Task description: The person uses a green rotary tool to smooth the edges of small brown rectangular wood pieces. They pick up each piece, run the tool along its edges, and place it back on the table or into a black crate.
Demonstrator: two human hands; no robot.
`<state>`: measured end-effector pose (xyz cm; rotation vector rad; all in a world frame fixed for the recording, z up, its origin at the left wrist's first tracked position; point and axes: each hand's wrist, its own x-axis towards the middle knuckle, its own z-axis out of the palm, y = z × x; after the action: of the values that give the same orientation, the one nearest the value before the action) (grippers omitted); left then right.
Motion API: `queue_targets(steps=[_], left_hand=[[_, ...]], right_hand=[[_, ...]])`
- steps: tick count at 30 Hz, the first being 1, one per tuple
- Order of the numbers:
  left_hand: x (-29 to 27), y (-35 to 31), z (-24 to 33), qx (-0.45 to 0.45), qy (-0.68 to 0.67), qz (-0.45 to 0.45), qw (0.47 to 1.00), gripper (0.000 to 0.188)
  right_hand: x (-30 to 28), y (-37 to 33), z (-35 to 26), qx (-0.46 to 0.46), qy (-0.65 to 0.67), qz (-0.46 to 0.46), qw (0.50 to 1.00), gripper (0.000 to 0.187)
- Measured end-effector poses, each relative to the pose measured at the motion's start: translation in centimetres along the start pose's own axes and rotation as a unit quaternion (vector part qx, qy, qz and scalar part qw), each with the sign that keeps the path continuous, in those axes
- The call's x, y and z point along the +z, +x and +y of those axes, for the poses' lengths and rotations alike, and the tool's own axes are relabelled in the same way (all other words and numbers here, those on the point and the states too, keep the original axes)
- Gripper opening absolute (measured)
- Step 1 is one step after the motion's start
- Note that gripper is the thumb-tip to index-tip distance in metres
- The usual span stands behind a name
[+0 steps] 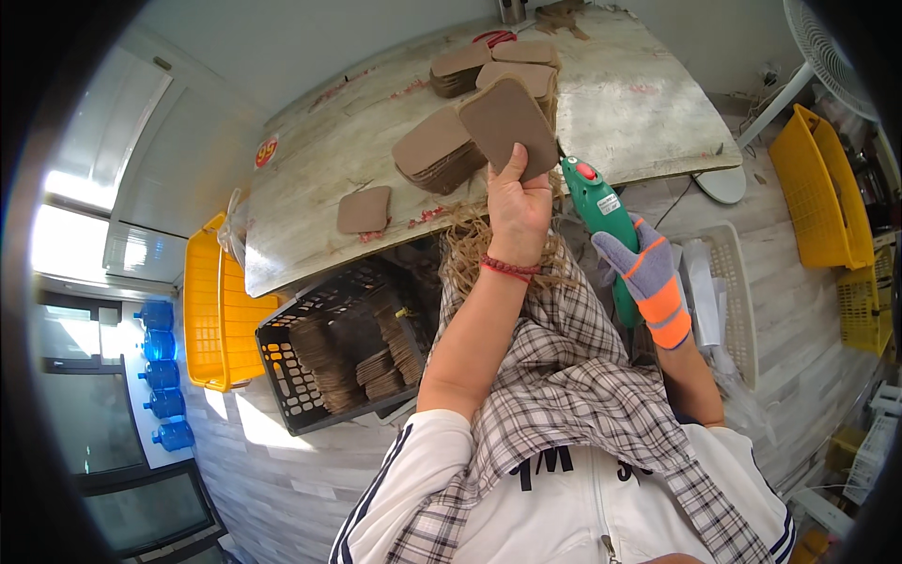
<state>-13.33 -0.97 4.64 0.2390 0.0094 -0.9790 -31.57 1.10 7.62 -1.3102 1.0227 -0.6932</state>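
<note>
My bare left hand (520, 214) grips a flat brown pad (505, 122) with rounded corners, thumb on its top face. In my right hand (656, 282), which wears a grey and orange glove, is a green handheld power tool (601, 205) with a red button. The tool's thin tip is close to the pad's right edge; whether they touch I cannot tell. Just beyond my left hand stands a stack of similar pads (434, 146) on the worn table (319, 150). A single pad (364, 209) lies to its left. Brown strips of trimmings (467, 252) lie over my lap.
Further stacks of pads (519, 77) stand farther back on the table. Below its near edge, a black crate (274, 371) holds more stacks. Yellow crates (211, 315) (817, 197) are on both sides. A white basket (742, 310) is right of my legs; a fan (832, 56) stands far right.
</note>
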Motion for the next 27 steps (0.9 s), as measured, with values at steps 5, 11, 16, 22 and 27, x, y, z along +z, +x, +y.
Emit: queue_targets(steps=[5, 11, 16, 22, 27], left_hand=[[-0.6, -0.9, -0.7, -0.027, 0.032, -0.007, 0.999, 0.035], [-2.1, -2.5, -1.1, -0.052, 0.084, -0.016, 0.995, 0.036], [-2.6, -3.8, 0.1, -0.067, 0.136, -0.022, 0.988, 0.035], [-3.2, -3.4, 4.2, -0.057, 0.274, -0.062, 0.958, 0.027], [-3.2, -2.9, 8.2, -0.076, 0.397, -0.116, 0.907, 0.034]], right_hand=[[-0.4, 1.0, 0.7, -0.025, -0.011, 0.021, 0.999, 0.036], [-0.6, 1.2, -1.2, -0.04, 0.022, 0.016, 0.999, 0.034], [-1.5, 1.2, -2.1, -0.026, 0.02, -0.002, 0.999, 0.036], [-3.6, -0.3, -3.2, 0.006, -0.057, -0.067, 0.996, 0.03], [-4.3, -1.4, -3.3, 0.023, -0.097, -0.111, 0.989, 0.04]])
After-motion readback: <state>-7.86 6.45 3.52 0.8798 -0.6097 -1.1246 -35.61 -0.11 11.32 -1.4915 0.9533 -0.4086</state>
